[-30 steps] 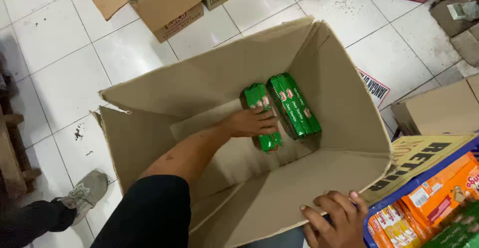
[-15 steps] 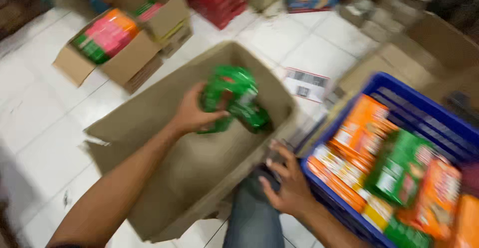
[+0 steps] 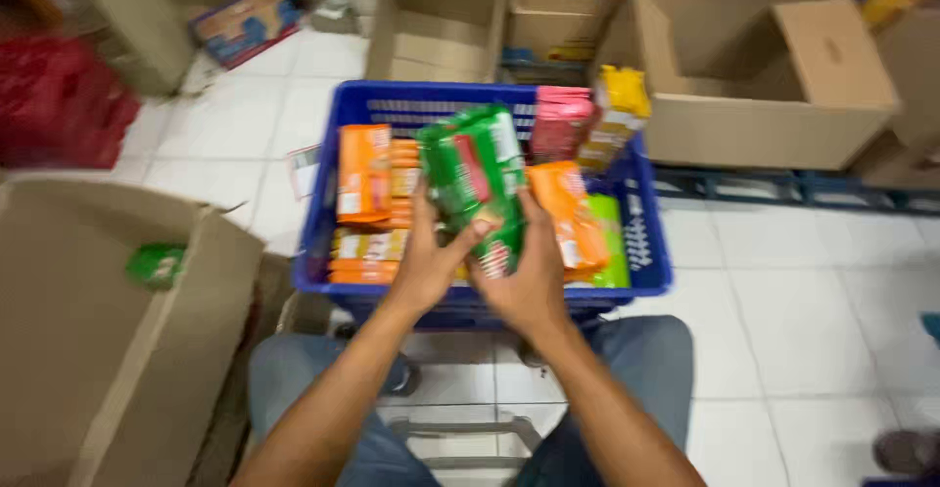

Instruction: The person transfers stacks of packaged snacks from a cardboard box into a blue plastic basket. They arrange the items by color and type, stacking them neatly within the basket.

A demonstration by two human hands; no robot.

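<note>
1. White tiled floor (image 3: 793, 301), with open cardboard boxes (image 3: 754, 66) all around the back.
2. Blue plastic crate (image 3: 646, 262) sits right in front of the knees, packed with orange packets (image 3: 364, 174), plus pink and yellow ones.
3. Left hand (image 3: 426, 267) and right hand (image 3: 529, 277) both have their grip closed around green snack packs (image 3: 475, 184), held just above the crate.
4. Big cardboard box (image 3: 108, 340) on the left has one green pack (image 3: 157, 264) inside.

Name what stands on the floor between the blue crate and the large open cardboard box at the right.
Nothing stands between them: in the head view the blue crate and the cardboard box sit almost edge to edge, with only white floor tiles nearby.
</note>
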